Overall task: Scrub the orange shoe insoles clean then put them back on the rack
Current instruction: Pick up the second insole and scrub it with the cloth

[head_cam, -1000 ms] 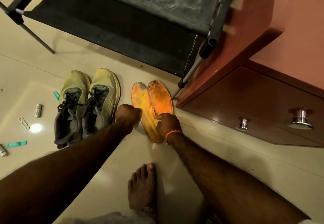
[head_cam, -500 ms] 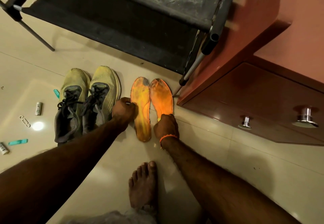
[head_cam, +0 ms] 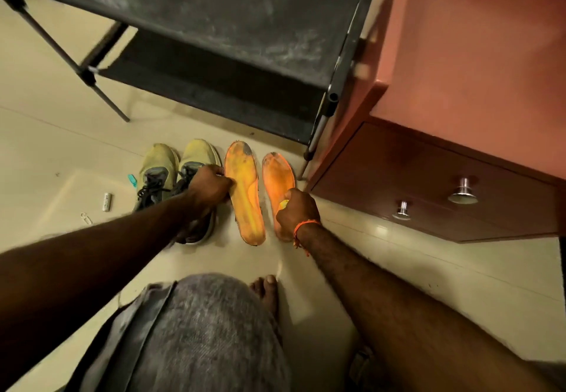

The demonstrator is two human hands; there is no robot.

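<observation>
I see two orange insoles lying flat on the pale floor, side by side with a small gap between them, toes pointing at the black rack [head_cam: 214, 17]. The left insole [head_cam: 245, 192] is the longer-looking one, and the right insole [head_cam: 277, 174] lies just beside it, close to the brown cabinet [head_cam: 428, 183]. My left hand [head_cam: 211, 187] sits at the left edge of the left insole, fingers curled, with the fingertips touching that edge; I cannot tell if it is really pinching it. My right hand [head_cam: 297, 212] is down on the heel part of the right insole, fingers curled around something small and yellow that peeks out at the thumb; I cannot tell what it is. An orange thread [head_cam: 306, 226] is tied round that wrist. The two hands are apart, with the left insole between them. Just left of my left hand stands a pair of yellow-green shoes [head_cam: 171, 171], and my left arm crosses over one of them. My bare foot [head_cam: 266, 293] and grey shorts [head_cam: 208, 330] are near the bottom.
</observation>
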